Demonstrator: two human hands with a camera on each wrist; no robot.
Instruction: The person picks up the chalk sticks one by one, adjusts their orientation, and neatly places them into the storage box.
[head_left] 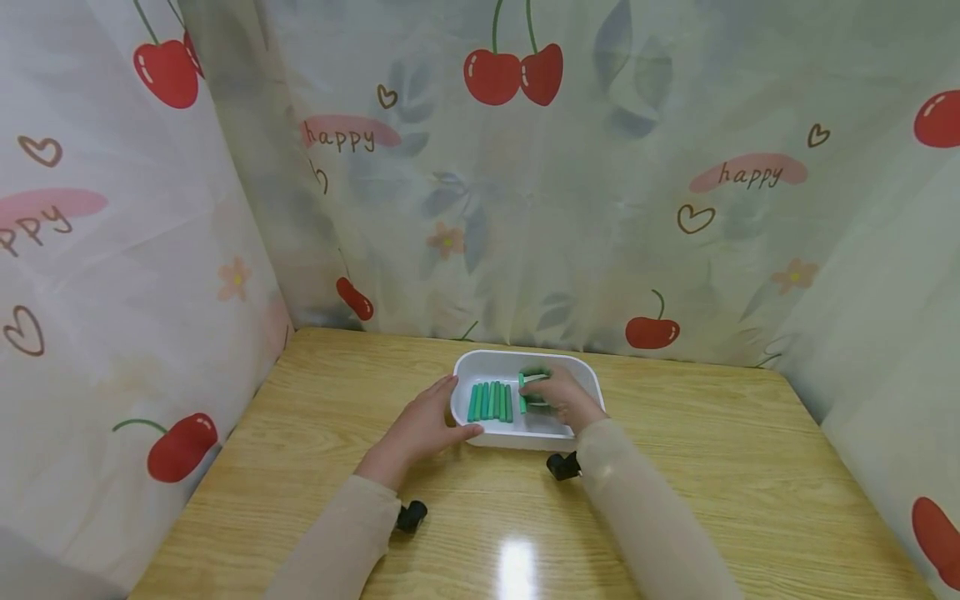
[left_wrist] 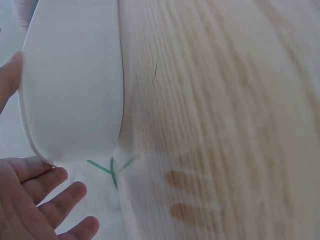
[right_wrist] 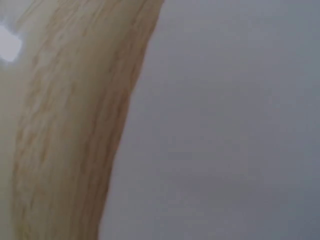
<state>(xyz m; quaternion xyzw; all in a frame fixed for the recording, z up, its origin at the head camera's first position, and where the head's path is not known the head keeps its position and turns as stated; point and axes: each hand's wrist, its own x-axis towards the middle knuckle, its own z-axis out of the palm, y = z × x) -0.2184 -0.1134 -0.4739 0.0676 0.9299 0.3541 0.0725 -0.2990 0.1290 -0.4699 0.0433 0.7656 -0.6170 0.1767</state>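
A white tray [head_left: 498,434] holds a row of several slim, chalk-like green sticks [head_left: 491,402] at its left side. My left hand [head_left: 423,421] spans the tray's left end, thumb at the front rim and fingers at the far side. In the left wrist view, the fingers of that hand [left_wrist: 37,192] are spread, and only some touch the white tray [left_wrist: 75,80]. Inside the tray, my right hand [head_left: 558,394] pinches a green stick [head_left: 522,393] standing just apart from the row. More green shows beneath this hand, partly hidden. The right wrist view has no fingers, only the tray's blurred white wall [right_wrist: 215,125].
The tray stands on a wooden table [head_left: 465,517], close to the table's back edge. A cherry-patterned curtain [head_left: 525,208] hangs behind and at both sides. Black wrist cameras [head_left: 412,517] stick out from the sleeves.
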